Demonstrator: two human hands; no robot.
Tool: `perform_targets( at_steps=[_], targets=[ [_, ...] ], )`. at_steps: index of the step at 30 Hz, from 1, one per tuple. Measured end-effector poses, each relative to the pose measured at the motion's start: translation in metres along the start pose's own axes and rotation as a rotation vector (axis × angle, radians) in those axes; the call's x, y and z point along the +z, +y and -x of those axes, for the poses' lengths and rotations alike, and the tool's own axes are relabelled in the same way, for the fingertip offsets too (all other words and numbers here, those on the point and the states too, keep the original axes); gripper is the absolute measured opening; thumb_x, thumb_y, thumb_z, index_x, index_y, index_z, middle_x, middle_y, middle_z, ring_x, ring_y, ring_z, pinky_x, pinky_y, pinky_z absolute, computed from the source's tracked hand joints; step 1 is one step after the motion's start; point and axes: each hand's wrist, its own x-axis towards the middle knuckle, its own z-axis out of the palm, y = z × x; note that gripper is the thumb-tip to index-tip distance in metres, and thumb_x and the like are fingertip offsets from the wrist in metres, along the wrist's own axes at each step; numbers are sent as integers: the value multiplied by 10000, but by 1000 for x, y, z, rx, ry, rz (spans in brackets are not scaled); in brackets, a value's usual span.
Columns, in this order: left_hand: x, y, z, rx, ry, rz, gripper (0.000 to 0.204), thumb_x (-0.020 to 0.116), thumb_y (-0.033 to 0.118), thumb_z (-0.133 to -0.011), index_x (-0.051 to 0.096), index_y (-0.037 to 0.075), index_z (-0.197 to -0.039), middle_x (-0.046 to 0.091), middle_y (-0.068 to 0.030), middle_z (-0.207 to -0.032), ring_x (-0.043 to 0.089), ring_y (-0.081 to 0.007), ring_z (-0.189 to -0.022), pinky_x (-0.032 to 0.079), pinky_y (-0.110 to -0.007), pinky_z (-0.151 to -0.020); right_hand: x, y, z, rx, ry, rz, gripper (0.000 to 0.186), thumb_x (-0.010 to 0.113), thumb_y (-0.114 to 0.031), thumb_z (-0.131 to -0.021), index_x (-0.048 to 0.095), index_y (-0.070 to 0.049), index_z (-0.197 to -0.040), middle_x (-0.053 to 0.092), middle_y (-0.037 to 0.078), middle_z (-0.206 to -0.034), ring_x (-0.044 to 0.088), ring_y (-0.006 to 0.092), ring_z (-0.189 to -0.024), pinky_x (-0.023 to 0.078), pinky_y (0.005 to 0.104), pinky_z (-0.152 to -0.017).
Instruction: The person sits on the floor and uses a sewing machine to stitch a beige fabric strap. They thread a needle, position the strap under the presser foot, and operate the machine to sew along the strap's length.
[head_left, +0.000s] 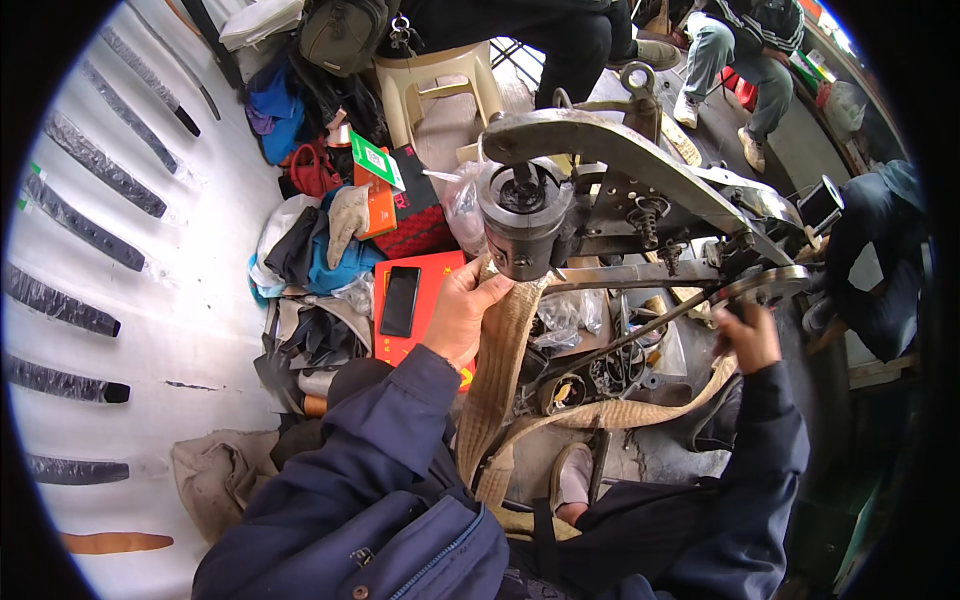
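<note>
Pinching 1 strap [510, 335] w/ L hand [462, 315], R hand [750, 340] nr 1 wheel [768, 284]

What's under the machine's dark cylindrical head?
The tan woven strap runs up beneath the head, its edge held by the left hand. The head covers the strap's upper part, so what touches it underneath can't be seen.

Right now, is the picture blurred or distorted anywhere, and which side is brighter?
Head view: the left is brighter, on the white surface; the right mostly dim. Head view: fisheye leaves a curved black border. Head view: the right hand seems slightly soft, the left hand crisper.
</note>
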Motion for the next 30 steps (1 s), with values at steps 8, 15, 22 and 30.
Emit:
perform_targets(
  at_steps=[8,15,22,30],
  targets=[
    [0,2,-1,-1,-23,-67,335,564,58,-950,567,0,-1280,651,-37,-1176,588,-112,-1074,449,-293,-963,-96,16,-28,-99,600,558,160,563,-192,-930,589,-38,-961,596,114,-686,565,182,-536,431,340,-525],
    [12,8,19,417,124,-570,770,680,226,-895,256,5,-1498,396,-194,-1447,456,-269,-1289,376,-353,-1067,-69,113,-39,135,360,502,246,598,-236,-910,584,-65,-1086,627,139,-711,641,253,-551,485,397,-495],
    [15,14,15,615,-46,-1006,1076,769,593,-738,291,-1,-1497,287,-244,-1534,199,-406,-1455,162,-475,-1183,2,57,-15,247,-6,184,193,593,-187,-915,535,-4,-892,578,76,-633,622,197,-473,434,293,-383],
    [-2,8,1,386,-50,-740,1147,894,482,-623,290,51,-1498,291,-240,-1532,239,-369,-1446,182,-434,-1191,15,17,-2,136,-14,196,185,638,-164,-896,573,5,-856,549,59,-595,578,181,-457,457,288,-424]
  ],
)
